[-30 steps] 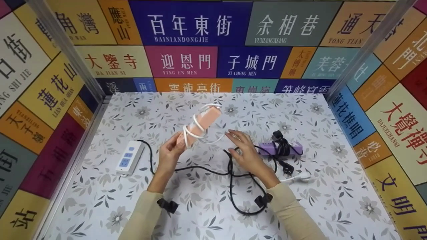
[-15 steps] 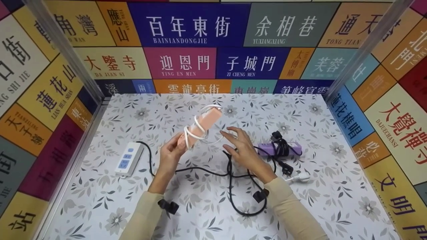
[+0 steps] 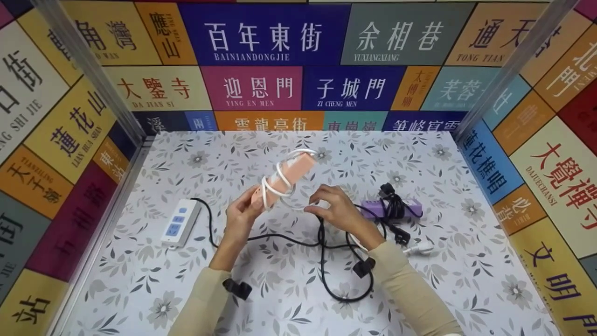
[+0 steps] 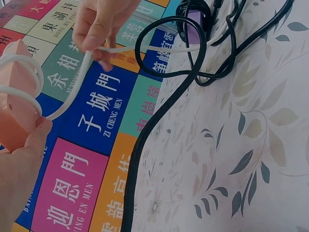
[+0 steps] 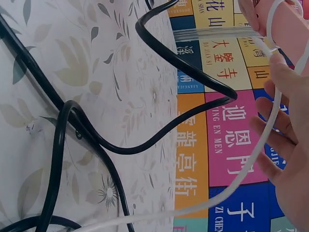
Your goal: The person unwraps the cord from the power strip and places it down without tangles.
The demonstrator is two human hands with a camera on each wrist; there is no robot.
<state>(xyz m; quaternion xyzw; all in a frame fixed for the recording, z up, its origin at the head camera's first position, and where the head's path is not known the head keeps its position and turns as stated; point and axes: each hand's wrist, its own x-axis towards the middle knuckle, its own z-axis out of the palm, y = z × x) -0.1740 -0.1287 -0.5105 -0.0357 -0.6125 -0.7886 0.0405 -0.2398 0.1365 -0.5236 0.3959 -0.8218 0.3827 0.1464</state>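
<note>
Back wall [image 3: 326,58]: blue panel [image 3: 263,50] "百年東街 BAINIANDONGJIE"; grey panel [image 3: 406,35] "余相巷 YUXIANGXIANG"; orange panel [image 3: 164,32] "應山 YING SHAN"; cream panel [image 3: 156,88] "DA JIAN SI"; pink panel [image 3: 252,87] "迎恩門 YING EN MEN"; lower blue panel [image 3: 353,88] "子城門 ZI CHENG MEN". Left wall [image 3: 51,224]: yellow panel [image 3: 70,126] "蓮花山 LIAN HUA SHAN". Right wall [image 3: 534,114]: right cream panel [image 3: 559,179] "DAJUECHANSI".
</note>
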